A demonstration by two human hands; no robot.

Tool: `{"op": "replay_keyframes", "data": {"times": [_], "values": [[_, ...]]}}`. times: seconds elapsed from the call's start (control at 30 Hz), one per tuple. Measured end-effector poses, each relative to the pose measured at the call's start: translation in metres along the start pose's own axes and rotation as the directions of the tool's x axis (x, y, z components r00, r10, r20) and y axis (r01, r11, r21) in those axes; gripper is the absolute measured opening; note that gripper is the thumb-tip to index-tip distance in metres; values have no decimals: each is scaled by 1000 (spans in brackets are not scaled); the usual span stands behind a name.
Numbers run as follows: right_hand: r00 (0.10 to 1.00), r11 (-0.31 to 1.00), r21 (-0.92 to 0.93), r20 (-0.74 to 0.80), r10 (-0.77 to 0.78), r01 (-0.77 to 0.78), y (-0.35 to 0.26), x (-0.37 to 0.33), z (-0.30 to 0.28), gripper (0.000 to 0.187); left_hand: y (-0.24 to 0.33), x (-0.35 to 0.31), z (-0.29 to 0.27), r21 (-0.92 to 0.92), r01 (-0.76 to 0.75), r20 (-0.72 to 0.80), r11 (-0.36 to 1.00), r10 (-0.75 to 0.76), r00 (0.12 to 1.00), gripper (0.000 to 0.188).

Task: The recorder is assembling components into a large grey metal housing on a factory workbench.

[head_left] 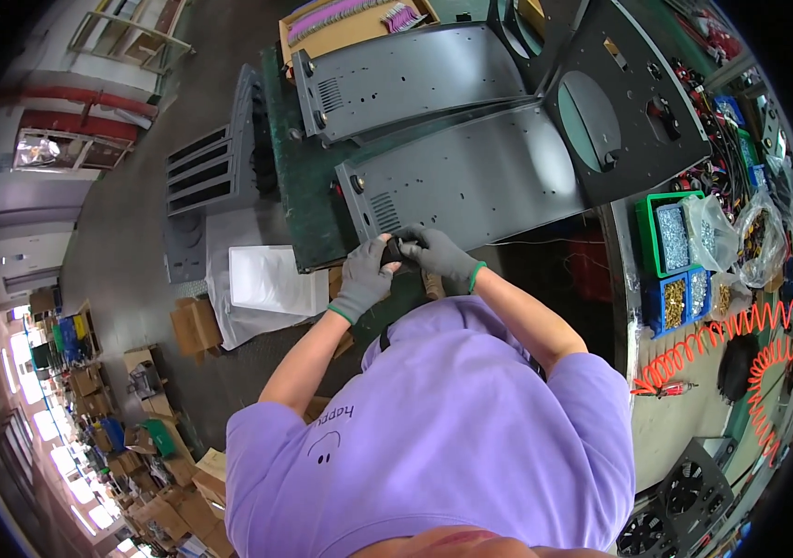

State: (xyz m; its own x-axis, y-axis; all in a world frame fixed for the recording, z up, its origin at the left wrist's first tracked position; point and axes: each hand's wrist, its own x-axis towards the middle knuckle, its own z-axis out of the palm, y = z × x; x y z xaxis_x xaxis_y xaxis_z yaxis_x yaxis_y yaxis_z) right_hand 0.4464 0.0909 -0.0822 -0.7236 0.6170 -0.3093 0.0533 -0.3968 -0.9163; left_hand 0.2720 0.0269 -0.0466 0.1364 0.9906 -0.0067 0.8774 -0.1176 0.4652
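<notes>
A small, dark, block-like black part sits between the two hands, just beside the near corner of a dark grey sheet-metal panel with slots and small holes. The left hand, in a grey glove with a green cuff and bare thumb and index tips, pinches it from the left. The right hand, gloved alike, has its fingers curled closed over it from the other side.

The part looks light and stiff, perhaps plastic or rubber, and best pinched by its sides with the fingertips. The panel should be stiff but broad and unwieldy, its smooth face likely slippery; its folded end flange seems the surest hold.

The panel lies on a dark green table, beside a similar dark grey slotted panel. Farther right stand a green plastic bin of small metal pieces and an orange-red coiled hose.

The fingers cover most of the black part, so its shape and whether it touches the panel cannot be told. The panels' far uprights are cut off at the upper edge.
</notes>
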Motion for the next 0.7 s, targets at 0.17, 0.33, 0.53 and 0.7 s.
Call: {"op": "replay_keyframes", "data": {"times": [0.17,0.33,0.53,0.7], "values": [[997,989,125,-16,79,-76,-11,5,7,34,-7,-2,-7,27,20,-4,999,-20,1000,48],[997,962,261,-25,-79,83,9,17,17,39,-15,-3,-8,-9,2,-38,1000,-3,999,48],[950,916,254,103,293,-310,-20,22,13,37,-22,-4,-10,18,3,-22,1000,-3,1000,49],[999,954,297,3,50,-49,13,28,21,42,-27,-3,-10,6,15,-32,1000,-15,999,48]]}}
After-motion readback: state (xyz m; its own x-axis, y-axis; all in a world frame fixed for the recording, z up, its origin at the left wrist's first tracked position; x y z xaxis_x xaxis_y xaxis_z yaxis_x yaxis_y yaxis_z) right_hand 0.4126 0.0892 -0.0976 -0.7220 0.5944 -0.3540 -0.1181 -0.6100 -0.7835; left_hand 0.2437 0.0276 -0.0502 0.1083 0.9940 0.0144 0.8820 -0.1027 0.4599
